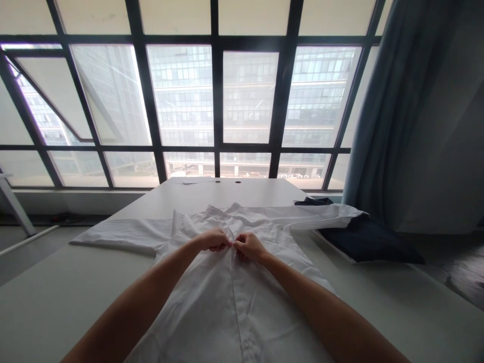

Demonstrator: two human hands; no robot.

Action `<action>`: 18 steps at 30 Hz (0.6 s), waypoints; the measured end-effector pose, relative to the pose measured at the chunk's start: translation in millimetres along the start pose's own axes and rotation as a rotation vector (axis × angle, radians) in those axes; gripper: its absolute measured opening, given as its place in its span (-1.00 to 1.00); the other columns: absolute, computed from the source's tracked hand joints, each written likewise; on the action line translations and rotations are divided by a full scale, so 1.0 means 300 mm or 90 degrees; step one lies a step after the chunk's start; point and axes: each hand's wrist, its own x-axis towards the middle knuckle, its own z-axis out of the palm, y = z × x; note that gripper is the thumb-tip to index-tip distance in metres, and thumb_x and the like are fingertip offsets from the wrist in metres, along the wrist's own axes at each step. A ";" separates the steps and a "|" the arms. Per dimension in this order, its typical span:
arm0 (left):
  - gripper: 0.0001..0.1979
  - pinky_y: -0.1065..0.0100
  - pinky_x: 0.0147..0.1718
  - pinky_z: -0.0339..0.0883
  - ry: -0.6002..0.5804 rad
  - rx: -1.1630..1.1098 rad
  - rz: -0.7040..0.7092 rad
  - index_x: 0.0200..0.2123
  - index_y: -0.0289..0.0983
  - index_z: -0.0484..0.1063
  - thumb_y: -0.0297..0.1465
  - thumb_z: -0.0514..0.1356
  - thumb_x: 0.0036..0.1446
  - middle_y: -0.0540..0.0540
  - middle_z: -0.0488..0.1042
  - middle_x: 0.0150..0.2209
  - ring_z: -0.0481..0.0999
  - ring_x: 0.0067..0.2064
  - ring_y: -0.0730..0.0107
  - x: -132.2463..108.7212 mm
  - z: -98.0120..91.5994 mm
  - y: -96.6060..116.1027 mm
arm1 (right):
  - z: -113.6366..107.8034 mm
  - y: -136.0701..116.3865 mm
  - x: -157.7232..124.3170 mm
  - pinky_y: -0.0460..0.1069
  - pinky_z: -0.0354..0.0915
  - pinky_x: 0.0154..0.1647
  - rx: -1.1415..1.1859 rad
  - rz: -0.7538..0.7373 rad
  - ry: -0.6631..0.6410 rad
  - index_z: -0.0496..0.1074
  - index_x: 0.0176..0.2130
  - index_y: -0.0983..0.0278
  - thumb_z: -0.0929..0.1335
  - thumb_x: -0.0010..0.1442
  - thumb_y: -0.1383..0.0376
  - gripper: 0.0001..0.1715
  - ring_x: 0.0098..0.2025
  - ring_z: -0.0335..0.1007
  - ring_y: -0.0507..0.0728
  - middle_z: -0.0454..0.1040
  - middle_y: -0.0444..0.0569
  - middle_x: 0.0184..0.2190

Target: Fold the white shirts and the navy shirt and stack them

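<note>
A white long-sleeved shirt (pixel 212 302) lies spread on a white table, its collar towards the far end and its sleeves stretched out to both sides. My left hand (pixel 216 240) pinches the cloth at the front seam, below the collar. Right beside it, my right hand (pixel 247 247) pinches the other side of the same seam, and the fingertips of both hands nearly meet. The cloth is slightly raised between them. Any button under the fingers is too small to make out.
Dark folded cloth (pixel 366 242) lies at the table's right edge, partly under the right sleeve. The white table (pixel 260 189) reaches towards large windows. A blue-grey curtain (pixel 381 126) hangs at the right. A white metal frame (pixel 17 209) stands at the left.
</note>
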 end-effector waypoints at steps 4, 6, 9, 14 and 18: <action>-0.82 0.51 -0.75 -0.04 0.030 -0.098 0.025 -0.60 -0.33 0.38 -0.39 0.23 -0.03 0.04 0.32 -0.70 0.22 -0.72 0.55 -0.009 0.058 -0.033 | 0.011 0.006 -0.011 -0.16 0.14 -0.70 -0.023 -0.042 0.067 0.39 -0.48 0.29 0.31 0.08 0.38 -0.89 -0.68 0.35 0.02 0.36 -0.22 -0.71; -0.84 0.51 -0.73 -0.01 0.061 -0.154 0.039 -0.55 -0.34 0.38 -0.39 0.23 -0.01 0.04 0.35 -0.68 0.24 -0.72 0.56 -0.017 0.078 -0.052 | 0.016 0.010 -0.010 -0.16 0.15 -0.68 -0.034 -0.059 0.089 0.41 -0.46 0.30 0.32 0.08 0.37 -0.90 -0.67 0.36 0.03 0.38 -0.20 -0.70; -0.82 0.52 -0.70 0.05 0.070 -0.204 0.053 -0.53 -0.34 0.38 -0.36 0.25 0.01 0.03 0.38 -0.66 0.27 -0.70 0.57 -0.029 0.087 -0.065 | 0.019 0.018 -0.007 -0.16 0.19 -0.63 -0.049 -0.090 0.104 0.43 -0.44 0.32 0.35 0.09 0.33 -0.89 -0.63 0.37 0.02 0.43 -0.16 -0.65; -0.78 0.53 -0.69 0.07 0.056 -0.219 0.068 -0.51 -0.35 0.40 -0.31 0.28 0.01 0.04 0.38 -0.66 0.27 -0.69 0.58 -0.047 0.077 -0.059 | 0.015 0.027 -0.006 -0.16 0.22 -0.64 -0.034 -0.086 0.055 0.48 -0.42 0.35 0.37 0.09 0.31 -0.87 -0.63 0.37 0.01 0.47 -0.12 -0.59; -0.76 0.53 -0.69 0.05 0.055 -0.206 0.072 -0.50 -0.36 0.42 -0.29 0.29 0.01 0.03 0.39 -0.65 0.27 -0.69 0.60 -0.054 0.077 -0.056 | 0.014 0.023 -0.009 -0.17 0.23 -0.65 -0.019 -0.079 0.032 0.50 -0.41 0.35 0.35 0.08 0.34 -0.86 -0.64 0.35 -0.01 0.48 -0.13 -0.59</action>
